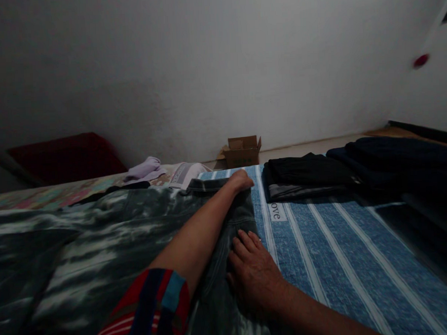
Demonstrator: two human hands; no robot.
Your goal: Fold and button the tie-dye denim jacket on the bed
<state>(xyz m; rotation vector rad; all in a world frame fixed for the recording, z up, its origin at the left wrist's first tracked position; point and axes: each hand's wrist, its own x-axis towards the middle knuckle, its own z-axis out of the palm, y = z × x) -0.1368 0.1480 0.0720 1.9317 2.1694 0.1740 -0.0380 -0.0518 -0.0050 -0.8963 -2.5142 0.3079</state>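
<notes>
Left of the pile (308, 172) I have the jeans (115, 241) spread flat, left hand (242, 180) curled at their far corner, grip hidden, right hand (255, 270) laid wide nearer me, probably straightening, which next calls for even tension.

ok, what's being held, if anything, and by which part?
Tie-dyed denim garment: the left hand seems to grip its far right corner, the hold itself hidden; the right hand rests on it near the same edge, grip unclear.
</notes>
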